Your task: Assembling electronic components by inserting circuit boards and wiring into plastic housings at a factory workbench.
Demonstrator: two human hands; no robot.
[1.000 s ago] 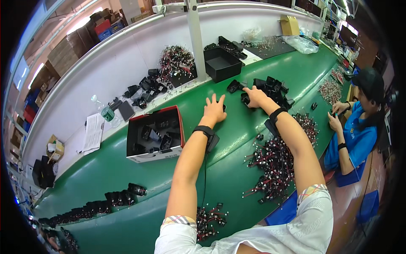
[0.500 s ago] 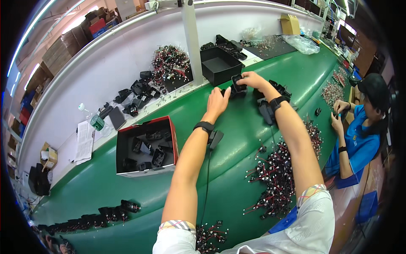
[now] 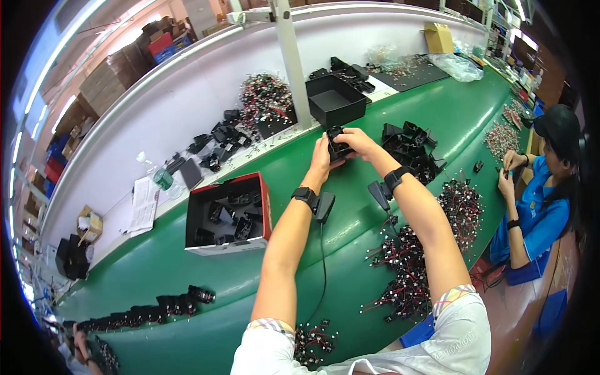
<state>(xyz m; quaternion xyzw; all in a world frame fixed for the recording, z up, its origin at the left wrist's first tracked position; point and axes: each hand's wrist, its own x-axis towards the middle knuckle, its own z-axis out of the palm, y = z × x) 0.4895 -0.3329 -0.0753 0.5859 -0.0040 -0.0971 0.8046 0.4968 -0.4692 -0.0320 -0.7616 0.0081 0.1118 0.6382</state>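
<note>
While both hands meet over the far side of the green table (image 3: 187, 312), we hold one small black part (image 3: 338, 147) between them, raised a little above the surface just in front of the open black box (image 3: 335, 100). Our left hand (image 3: 322, 159) closes on the part from the left and below, and our right hand (image 3: 357, 141) wraps it from above and from the right; both grips are clenched on it, though how each finger sits we cannot tell.

To do this well, we judge that the left hand should steady the part as a fixed base while the right does the fine work, with the wrists low and close together. The pressure wants to stay light, since the piece looks like thin moulded plastic that could flex or slip. The wristbands and their dangling black tags (image 3: 324, 206) hang near the table, so we should keep them from snagging.

The pile of black parts (image 3: 409, 147) lies just to the right, and wired pieces (image 3: 431, 250) spread nearer to us. The red-rimmed box (image 3: 228, 215) sits well to the left. A co-worker (image 3: 531, 206) at the right handles small pieces.
</note>
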